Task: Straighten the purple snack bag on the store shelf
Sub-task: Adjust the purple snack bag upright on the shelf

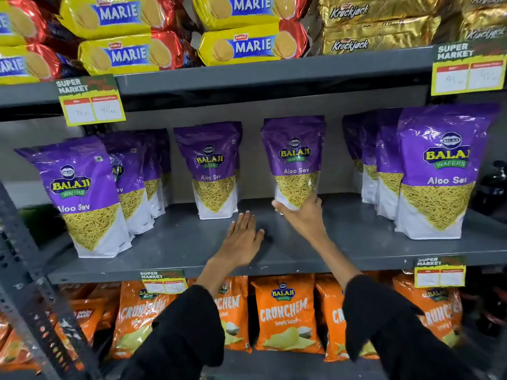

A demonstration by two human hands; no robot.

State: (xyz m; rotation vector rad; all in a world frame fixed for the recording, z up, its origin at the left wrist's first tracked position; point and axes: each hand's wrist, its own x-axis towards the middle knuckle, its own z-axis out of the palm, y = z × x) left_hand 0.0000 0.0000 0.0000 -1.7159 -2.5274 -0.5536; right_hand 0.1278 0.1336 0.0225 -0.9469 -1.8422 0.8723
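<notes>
Purple Balaji Aloo Sev bag (295,160), the one being straightened, stands just right of the frame's centre on the grey middle shelf (178,239), set back toward the rear panel and tipped slightly, its top leaning a little left. Nearest the camera, two black sleeves (181,333) rise from the bottom edge, crossing in front of the orange Crunchem chip bags (285,311) on the shelf below. Above them, the left hand (242,241) lies flat, palm down with fingers spread, on bare shelf at centre frame; its grip holds nothing and it touches no bag, so it is probably only a brace while the other arm reaches deep. The right hand (303,215) goes farther in, its grip around the white base of the bag with the thumb at the lower left corner and fingers up the right side. Holding low likely lets the person pivot the pouch on its bottom to face it squarely forward. A matching bag (212,168) stands just left, apart from it, also set back. Fuller rows of the same bags stand at far left (82,193) and far right (439,171), pulled to the shelf's front. Marie biscuit packs (247,45) and Krackjack packs (378,26) fill the top shelf.
</notes>
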